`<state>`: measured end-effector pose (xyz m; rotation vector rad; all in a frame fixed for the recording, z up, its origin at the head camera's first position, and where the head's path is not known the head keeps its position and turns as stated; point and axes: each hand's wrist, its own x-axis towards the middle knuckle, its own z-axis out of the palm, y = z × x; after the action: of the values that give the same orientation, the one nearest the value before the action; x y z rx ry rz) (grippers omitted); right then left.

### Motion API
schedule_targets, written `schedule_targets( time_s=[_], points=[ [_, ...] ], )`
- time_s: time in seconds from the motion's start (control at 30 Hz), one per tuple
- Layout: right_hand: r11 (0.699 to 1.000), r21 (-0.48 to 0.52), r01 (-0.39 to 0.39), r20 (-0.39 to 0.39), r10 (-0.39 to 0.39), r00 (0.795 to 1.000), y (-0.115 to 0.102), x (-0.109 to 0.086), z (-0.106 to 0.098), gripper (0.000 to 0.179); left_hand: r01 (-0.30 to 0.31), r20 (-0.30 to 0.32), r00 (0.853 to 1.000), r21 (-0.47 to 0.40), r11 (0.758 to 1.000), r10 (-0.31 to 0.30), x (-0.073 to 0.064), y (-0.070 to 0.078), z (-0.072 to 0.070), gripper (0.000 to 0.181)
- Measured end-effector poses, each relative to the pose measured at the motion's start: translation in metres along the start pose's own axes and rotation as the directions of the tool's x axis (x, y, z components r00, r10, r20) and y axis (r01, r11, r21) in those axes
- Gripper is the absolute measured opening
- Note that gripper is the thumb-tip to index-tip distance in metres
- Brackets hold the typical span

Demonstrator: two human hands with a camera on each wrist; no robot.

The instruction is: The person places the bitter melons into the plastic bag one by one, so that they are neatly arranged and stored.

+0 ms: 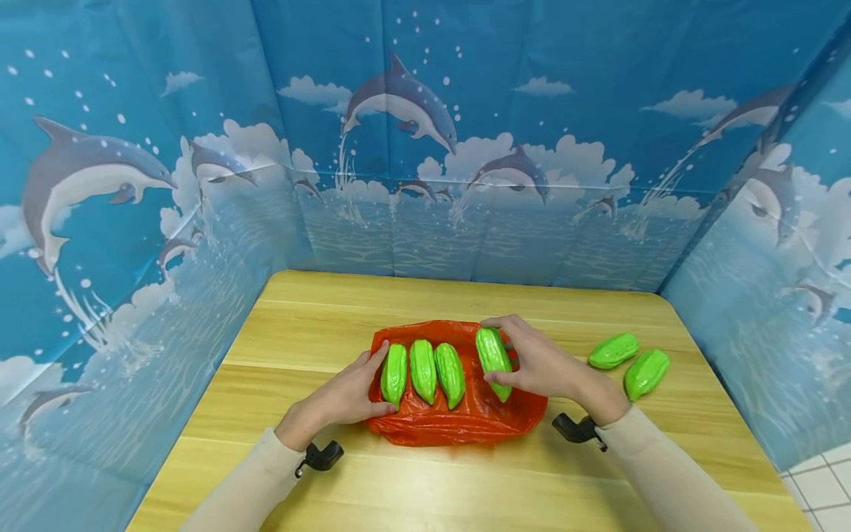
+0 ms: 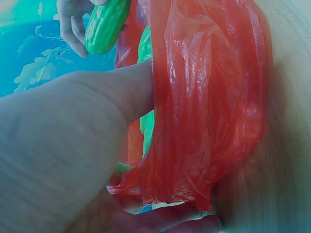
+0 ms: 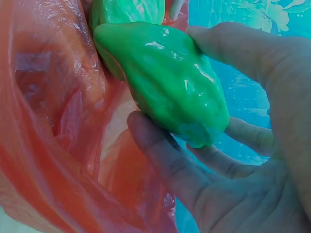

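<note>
A red plastic bag (image 1: pixel 452 432) lies spread open on the table, with three glossy green ridged fruits (image 1: pixel 423 371) side by side on its left half. At the bag's left edge, my left hand (image 1: pixel 346 391) grips the plastic, its thumb near the lower tip of the leftmost fruit. In the left wrist view part of this hand is hidden behind the red plastic (image 2: pixel 209 97). My right hand (image 1: pixel 541 362) holds another green ridged fruit (image 3: pixel 165 82) between thumb and fingers, over the bag's right half, its narrow end toward me.
Two more green fruits (image 1: pixel 613 351) lie on the wooden table (image 1: pixel 319 310) to the right of my right hand. Dolphin-printed blue sheeting (image 1: pixel 425 222) walls the table at the back and both sides. White floor tiles (image 1: pixel 824 484) show at the lower right.
</note>
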<state>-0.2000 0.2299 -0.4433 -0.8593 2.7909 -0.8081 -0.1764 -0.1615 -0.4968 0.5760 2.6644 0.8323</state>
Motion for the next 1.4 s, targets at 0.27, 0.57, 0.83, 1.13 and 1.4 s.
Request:
schedule_targets(
  time_s=[0.27, 0.57, 0.83, 1.13, 1.4],
  points=[
    [0.998, 0.057, -0.025, 0.058, 0.021, 0.998, -0.001, 0.002, 0.003, 0.086, 0.001, 0.01, 1.0, 0.004, 1.0, -0.001, 0.002, 0.001, 0.0, 0.118],
    [0.999, -0.009, -0.032, 0.108, 0.033, 0.994, -0.006, 0.009, 0.008, 0.087, -0.022, 0.004, 1.0, -0.003, 1.0, 0.022, 0.002, 0.002, 0.0, 0.121],
    [0.999, -0.005, -0.04, 0.191, 0.04, 0.981, -0.009, 0.017, 0.015, 0.082, -0.021, 0.004, 1.0, -0.007, 1.0, 0.021, 0.001, 0.002, -0.001, 0.123],
    [0.999, 0.007, -0.05, 0.247, 0.047, 0.968, -0.01, 0.022, 0.017, 0.081, -0.016, 0.015, 1.0, -0.004, 1.0, 0.016, 0.0, 0.003, -0.003, 0.124],
    [0.993, -0.028, -0.118, 0.164, 0.121, 0.979, -0.013, 0.028, 0.021, 0.081, -0.014, 0.013, 1.0, -0.011, 1.0, 0.014, 0.0, 0.001, -0.003, 0.125]
  ],
)
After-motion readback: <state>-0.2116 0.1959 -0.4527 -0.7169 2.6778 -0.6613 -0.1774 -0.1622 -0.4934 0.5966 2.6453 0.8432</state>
